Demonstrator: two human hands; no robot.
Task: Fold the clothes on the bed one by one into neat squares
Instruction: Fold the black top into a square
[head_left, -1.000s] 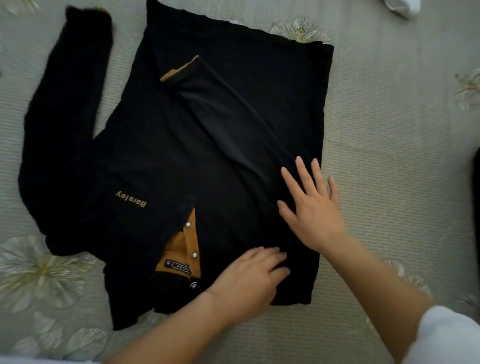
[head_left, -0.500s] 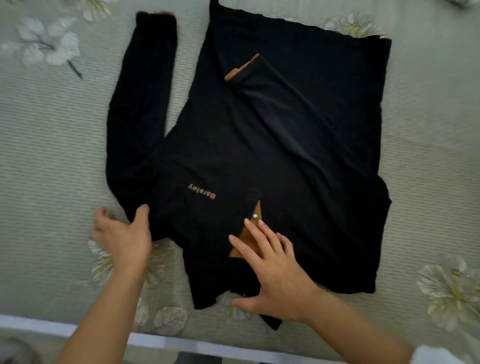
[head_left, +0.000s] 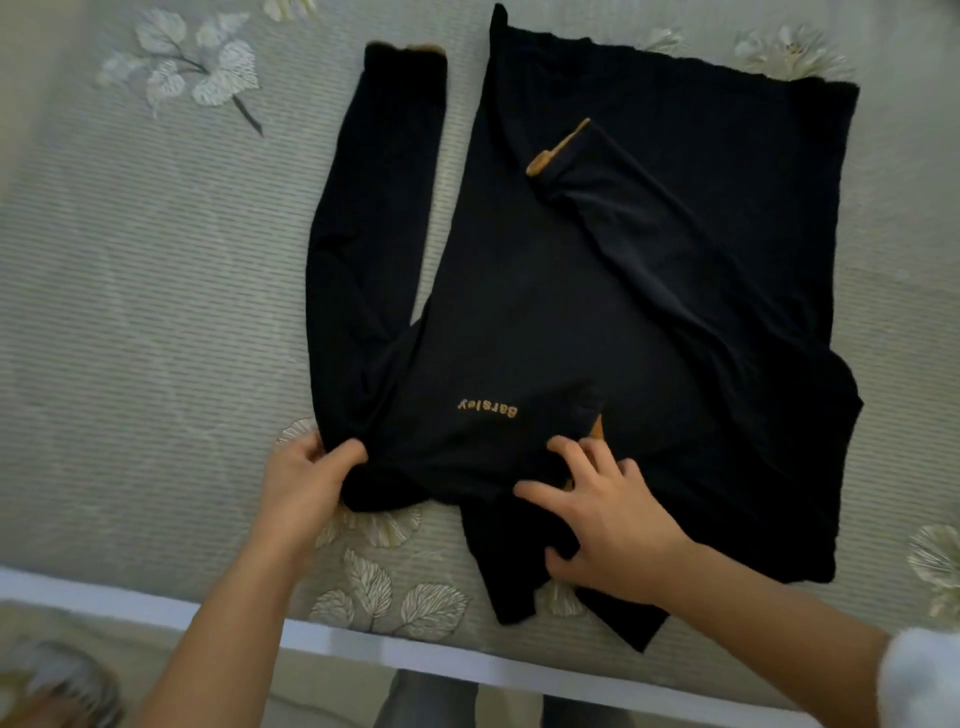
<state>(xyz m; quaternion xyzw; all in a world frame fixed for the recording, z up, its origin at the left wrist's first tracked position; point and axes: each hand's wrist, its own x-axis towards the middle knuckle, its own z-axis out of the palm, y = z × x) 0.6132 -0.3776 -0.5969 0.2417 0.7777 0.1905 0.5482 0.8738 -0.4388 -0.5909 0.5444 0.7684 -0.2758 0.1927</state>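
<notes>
A black long-sleeved polo shirt (head_left: 597, 322) with tan collar lining and gold lettering lies flat on the bed, collar toward me. Its right side is folded in, with that sleeve (head_left: 649, 244) lying diagonally across the body. The other sleeve (head_left: 374, 218) stretches away on the left, apart from the body. My left hand (head_left: 306, 478) grips the shoulder at the base of that sleeve, thumb on top of the cloth. My right hand (head_left: 608, 514) presses down with spread fingers on the collar area.
The bed cover (head_left: 156, 291) is grey-green with ribbed stripes and pale embroidered leaves. The bed's white near edge (head_left: 332, 636) runs along the bottom, with floor and a slipper (head_left: 62, 686) below it. Open bed surface lies to the left of the shirt.
My left hand moved from the collar out to the left shoulder and took hold of it. My right hand shifted from the folded right side onto the collar. The view panned left.
</notes>
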